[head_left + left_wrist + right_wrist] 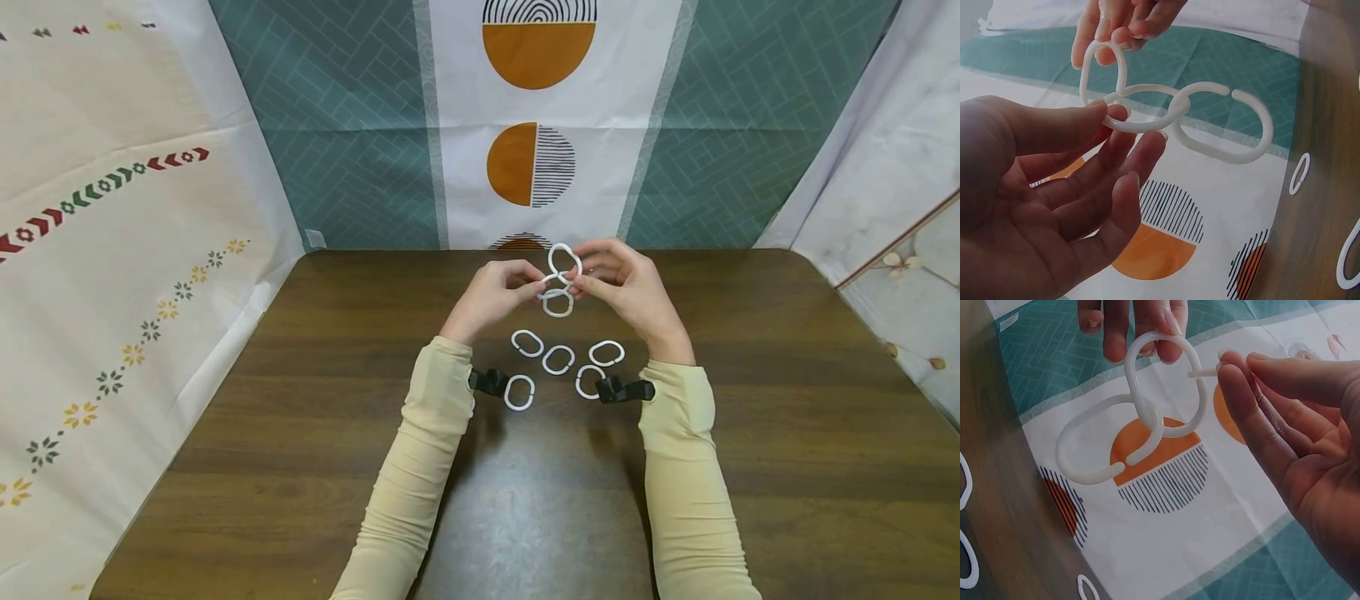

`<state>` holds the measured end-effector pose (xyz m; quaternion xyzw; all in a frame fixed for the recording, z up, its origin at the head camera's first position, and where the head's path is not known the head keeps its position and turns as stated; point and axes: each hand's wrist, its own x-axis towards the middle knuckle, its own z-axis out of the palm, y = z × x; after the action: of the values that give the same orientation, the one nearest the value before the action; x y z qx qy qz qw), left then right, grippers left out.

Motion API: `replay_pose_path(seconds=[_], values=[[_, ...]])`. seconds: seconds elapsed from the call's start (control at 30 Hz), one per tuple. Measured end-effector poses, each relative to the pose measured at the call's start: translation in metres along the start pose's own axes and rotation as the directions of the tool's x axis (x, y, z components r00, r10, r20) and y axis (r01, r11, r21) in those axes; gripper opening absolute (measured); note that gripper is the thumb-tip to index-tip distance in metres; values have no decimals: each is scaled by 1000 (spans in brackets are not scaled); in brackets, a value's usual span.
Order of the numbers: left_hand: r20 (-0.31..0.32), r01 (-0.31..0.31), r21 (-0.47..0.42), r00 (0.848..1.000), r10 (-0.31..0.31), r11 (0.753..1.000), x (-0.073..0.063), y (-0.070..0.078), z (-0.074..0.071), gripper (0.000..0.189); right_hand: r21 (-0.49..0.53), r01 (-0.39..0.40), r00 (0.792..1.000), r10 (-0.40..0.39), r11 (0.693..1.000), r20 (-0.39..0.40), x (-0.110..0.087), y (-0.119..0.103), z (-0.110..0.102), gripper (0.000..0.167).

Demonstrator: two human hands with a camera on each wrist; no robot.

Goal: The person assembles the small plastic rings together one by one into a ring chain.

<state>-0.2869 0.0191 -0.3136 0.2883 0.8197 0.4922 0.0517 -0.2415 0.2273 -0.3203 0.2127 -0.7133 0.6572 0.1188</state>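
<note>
Three white plastic C-shaped chain links are held up above the far part of the table. My left hand (491, 296) pinches the middle link (1147, 127) between thumb and fingertips. From that link hangs a lower link (1267, 128), hooked through it, its small gap showing at the top in the left wrist view. My right hand (630, 287) pinches the upper link (1084, 76) by its far end. In the left wrist view the upper link's other end meets the middle link right at the left thumb. The right wrist view shows the upper link nearly edge-on.
Several loose white links, among them one link (506, 392) by the left wrist and another (606, 342) by the right, lie on the brown wooden table (300, 433) below the hands. A patterned cloth (360, 167) hangs behind the table's far edge.
</note>
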Motion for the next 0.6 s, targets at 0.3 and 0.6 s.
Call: replay_pose_path(seconds=[0.3, 0.6], values=[[-19, -12, 28, 1000, 12, 1000, 0, 1, 1, 15, -79, -3, 1000, 4, 997, 4, -2, -3, 0, 31], [-29, -15, 1, 999, 15, 1000, -1, -1, -2, 13, -197, -17, 999, 10, 980, -40, -3, -8, -2, 32]])
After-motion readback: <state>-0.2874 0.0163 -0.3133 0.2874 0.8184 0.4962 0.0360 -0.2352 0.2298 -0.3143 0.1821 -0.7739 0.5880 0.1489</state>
